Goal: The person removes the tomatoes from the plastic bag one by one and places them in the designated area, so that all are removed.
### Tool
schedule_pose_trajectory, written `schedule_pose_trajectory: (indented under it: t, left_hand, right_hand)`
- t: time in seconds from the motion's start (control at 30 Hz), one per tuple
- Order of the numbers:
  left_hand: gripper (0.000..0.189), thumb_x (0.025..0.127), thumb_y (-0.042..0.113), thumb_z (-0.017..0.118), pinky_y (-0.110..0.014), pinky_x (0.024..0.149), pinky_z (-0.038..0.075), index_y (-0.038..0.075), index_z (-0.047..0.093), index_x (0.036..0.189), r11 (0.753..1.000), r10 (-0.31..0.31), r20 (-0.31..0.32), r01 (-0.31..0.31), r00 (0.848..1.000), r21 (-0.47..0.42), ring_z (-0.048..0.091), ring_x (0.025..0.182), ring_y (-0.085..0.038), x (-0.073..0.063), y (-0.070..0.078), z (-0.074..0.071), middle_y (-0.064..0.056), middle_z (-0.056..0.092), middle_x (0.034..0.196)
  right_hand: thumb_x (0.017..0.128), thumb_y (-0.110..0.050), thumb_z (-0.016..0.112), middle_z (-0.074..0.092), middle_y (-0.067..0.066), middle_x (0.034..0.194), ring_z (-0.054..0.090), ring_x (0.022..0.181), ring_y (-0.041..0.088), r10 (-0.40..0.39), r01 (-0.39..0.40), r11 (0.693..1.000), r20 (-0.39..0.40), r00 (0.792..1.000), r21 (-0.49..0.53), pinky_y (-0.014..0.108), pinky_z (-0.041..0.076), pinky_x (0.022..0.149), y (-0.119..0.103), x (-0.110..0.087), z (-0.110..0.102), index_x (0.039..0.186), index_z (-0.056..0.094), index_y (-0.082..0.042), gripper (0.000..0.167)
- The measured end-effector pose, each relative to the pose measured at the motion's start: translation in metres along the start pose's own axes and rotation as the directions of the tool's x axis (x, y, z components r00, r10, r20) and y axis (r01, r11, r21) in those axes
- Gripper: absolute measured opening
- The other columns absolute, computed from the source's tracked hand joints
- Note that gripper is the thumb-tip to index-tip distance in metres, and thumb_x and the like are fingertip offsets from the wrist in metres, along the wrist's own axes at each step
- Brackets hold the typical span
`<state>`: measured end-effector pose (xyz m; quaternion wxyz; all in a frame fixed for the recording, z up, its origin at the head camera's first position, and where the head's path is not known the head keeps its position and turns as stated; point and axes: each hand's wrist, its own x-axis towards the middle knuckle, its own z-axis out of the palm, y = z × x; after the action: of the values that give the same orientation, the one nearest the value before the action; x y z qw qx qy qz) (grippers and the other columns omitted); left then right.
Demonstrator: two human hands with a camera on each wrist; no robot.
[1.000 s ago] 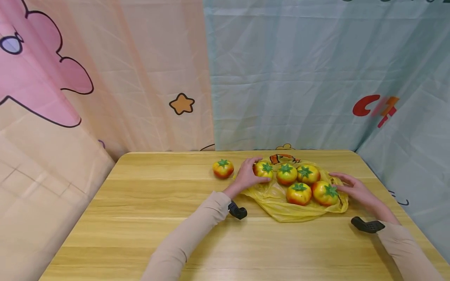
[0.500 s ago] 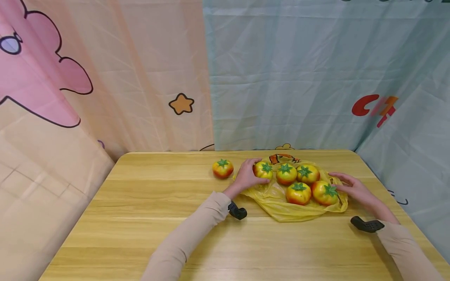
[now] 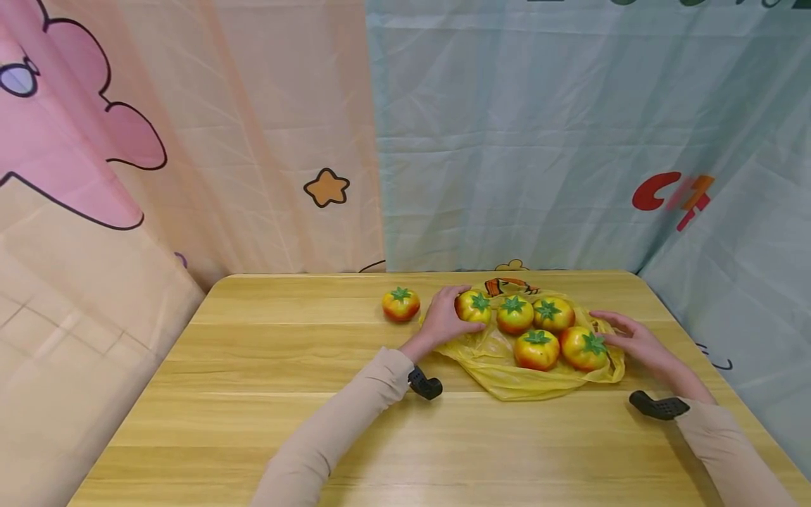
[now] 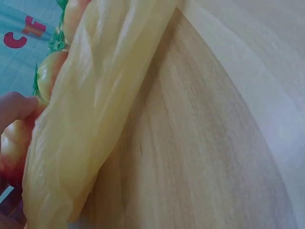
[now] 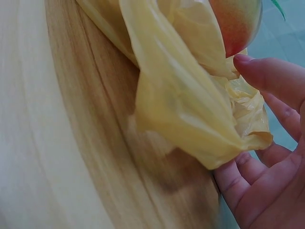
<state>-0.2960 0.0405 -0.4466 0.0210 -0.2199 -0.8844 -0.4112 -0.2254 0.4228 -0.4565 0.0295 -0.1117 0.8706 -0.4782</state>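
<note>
My left hand (image 3: 443, 317) has its fingers and thumb around the leftmost tomato (image 3: 475, 308), which is yellow-red with a green star-shaped top. That tomato sits at the left end of a spread yellow plastic bag (image 3: 507, 384), beside several similar tomatoes (image 3: 537, 352). At the bag's other end, my right hand (image 3: 643, 345) lies by the rightmost tomato (image 3: 584, 349), its fingers loosely bent. In the right wrist view its thumb (image 5: 267, 76) comes close to that fruit and the crumpled bag edge (image 5: 190, 109) lies against the hand; whether the fingertips touch the tomato is unclear.
A lone tomato (image 3: 400, 305) stands on the wooden table (image 3: 285, 394), left of the bag and my left hand. Behind the bag, an orange print (image 3: 510, 286) shows near the table's back edge. Printed curtains (image 3: 507, 141) hang close behind.
</note>
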Motion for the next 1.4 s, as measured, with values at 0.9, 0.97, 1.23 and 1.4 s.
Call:
schedule_pose_trajectory:
  t: [0.9,0.97,1.23,1.4]
  left_hand:
    - [0.073,0.070,0.030,0.085,-0.041,0.102,0.044,0.014,0.054,0.134,0.993,0.060,-0.189,-0.077,0.980,-0.084,0.051,0.121,-0.025,-0.033,0.001,-0.031,-0.008,0.056,0.131]
    - [0.073,0.070,0.028,0.086,-0.039,0.100,0.046,0.013,0.054,0.134,0.990,0.075,-0.204,-0.097,0.976,-0.099,0.052,0.119,-0.024,-0.035,0.000,-0.033,-0.008,0.056,0.130]
    - [0.073,0.069,0.025,0.086,-0.039,0.097,0.049,0.011,0.054,0.133,0.982,0.085,-0.234,-0.121,0.969,-0.146,0.052,0.116,-0.024,-0.048,-0.004,-0.041,-0.010,0.053,0.129]
    - [0.072,0.069,0.025,0.087,-0.041,0.097,0.050,0.010,0.055,0.131,0.979,0.118,-0.292,-0.160,0.949,-0.123,0.053,0.115,-0.024,-0.057,-0.012,-0.046,-0.010,0.054,0.126]
  right_hand:
    - [0.097,-0.014,0.054,0.043,-0.040,0.116,0.032,0.107,-0.029,-0.063,0.063,0.998,-0.005,0.998,0.003,0.001,0.032,0.083,0.002,0.003,0.003,0.138,0.042,0.007,0.047]
    - [0.097,-0.011,0.054,0.043,-0.040,0.117,0.033,0.107,-0.029,-0.076,0.076,0.997,-0.003,0.997,0.012,0.001,0.033,0.083,0.003,0.002,0.002,0.137,0.041,0.008,0.046]
    - [0.098,-0.019,0.054,0.040,-0.041,0.117,0.031,0.106,-0.029,-0.020,0.021,1.000,0.003,1.000,-0.016,0.006,0.036,0.090,0.002,-0.001,0.001,0.139,0.041,0.004,0.049]
    - [0.098,-0.019,0.054,0.040,-0.042,0.116,0.030,0.105,-0.030,-0.028,0.027,0.999,-0.001,1.000,-0.035,0.000,0.031,0.079,0.003,0.000,0.001,0.139,0.042,0.005,0.049]
